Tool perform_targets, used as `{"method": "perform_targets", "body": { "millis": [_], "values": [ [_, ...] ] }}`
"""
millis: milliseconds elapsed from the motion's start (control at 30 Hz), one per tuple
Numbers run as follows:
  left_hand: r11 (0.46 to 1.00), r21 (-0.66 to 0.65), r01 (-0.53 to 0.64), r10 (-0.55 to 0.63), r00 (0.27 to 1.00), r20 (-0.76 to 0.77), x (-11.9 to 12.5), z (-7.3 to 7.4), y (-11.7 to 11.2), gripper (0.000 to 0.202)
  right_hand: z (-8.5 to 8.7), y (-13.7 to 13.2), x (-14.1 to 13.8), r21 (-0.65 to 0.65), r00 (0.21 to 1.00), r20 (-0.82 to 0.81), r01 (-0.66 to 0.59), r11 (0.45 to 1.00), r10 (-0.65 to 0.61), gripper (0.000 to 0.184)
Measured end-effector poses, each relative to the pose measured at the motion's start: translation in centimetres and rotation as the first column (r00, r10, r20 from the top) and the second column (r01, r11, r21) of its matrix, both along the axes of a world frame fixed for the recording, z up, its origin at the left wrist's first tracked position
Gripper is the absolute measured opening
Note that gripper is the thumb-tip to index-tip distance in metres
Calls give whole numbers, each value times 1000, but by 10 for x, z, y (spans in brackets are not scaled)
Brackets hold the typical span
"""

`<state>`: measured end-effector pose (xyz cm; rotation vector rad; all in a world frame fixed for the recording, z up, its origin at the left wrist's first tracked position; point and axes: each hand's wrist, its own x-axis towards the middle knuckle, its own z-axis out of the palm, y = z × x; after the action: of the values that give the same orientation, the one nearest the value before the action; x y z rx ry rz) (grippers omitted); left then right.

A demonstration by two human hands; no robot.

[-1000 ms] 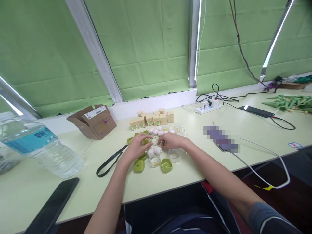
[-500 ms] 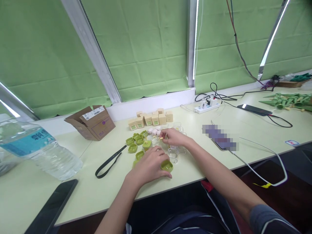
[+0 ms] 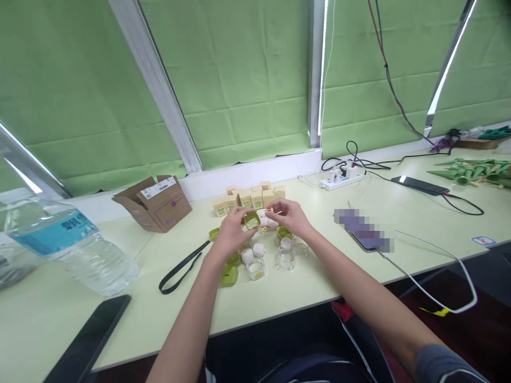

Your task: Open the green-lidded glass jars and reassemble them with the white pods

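Note:
My left hand (image 3: 230,232) is raised above the table and pinches a small green lid (image 3: 251,220) by its edge. My right hand (image 3: 290,216) is level with it, fingers pinched on a tiny yellow piece (image 3: 270,210) close to the lid. Below them lie more green lids (image 3: 229,274), white round pieces (image 3: 253,250) and clear square cups (image 3: 286,256). A row of small tan boxes (image 3: 251,196) stands just beyond the hands.
A water bottle (image 3: 67,243) lies at the left beside a dark phone (image 3: 85,343). An open cardboard box (image 3: 154,202) and a black strap (image 3: 181,266) are left of the hands. A power strip (image 3: 337,180), cables, phones and green cones (image 3: 473,170) are to the right.
My left hand has picked a green lid off the front of the table and lifted it up to my right hand, which has risen slightly with the yellow piece.

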<state>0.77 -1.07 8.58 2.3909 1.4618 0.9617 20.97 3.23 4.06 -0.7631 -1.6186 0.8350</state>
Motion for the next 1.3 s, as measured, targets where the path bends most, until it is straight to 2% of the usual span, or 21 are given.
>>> {"method": "perform_targets", "body": {
  "millis": [133, 267, 400, 500, 600, 800, 1000, 1133, 1300],
  "values": [
    [998, 64, 30, -39, 988, 150, 8, -20, 17, 54, 0, -5, -3, 10, 998, 51, -45, 999, 44, 30],
    [995, 62, 78, -91, 965, 247, 7, -34, 10, 48, -2, -8, -3, 133, 973, 227, 19, 991, -49, 19],
    [987, 12, 159, -156, 942, 297, 1, -35, 0, 42, -6, -7, -4, 241, 942, 326, 4, 970, -85, 15],
    [978, -74, 193, -152, 913, 378, 0, -36, -1, 45, -8, -7, -5, 280, 920, 383, -27, 960, -86, 15],
    [976, -102, 193, -133, 897, 422, 3, -38, 0, 47, -8, -8, -6, 311, 902, 423, -55, 949, -86, 18],
    [984, -56, 171, -133, 901, 414, 8, -38, -2, 44, -6, -8, -4, 363, 859, 486, -30, 931, -162, 20],
    [989, 33, 147, -149, 925, 350, 10, -43, -1, 40, -4, -8, -3, 415, 796, 568, -58, 908, -208, 22],
    [990, 65, 126, -140, 939, 313, 11, -46, 0, 39, -1, -11, -3, 380, 803, 566, -53, 924, -187, 24],
    [986, 109, 126, -152, 948, 280, 11, -48, 0, 40, -1, -15, -5, 193, 882, 466, -35, 981, -61, 22]
  ]
}}
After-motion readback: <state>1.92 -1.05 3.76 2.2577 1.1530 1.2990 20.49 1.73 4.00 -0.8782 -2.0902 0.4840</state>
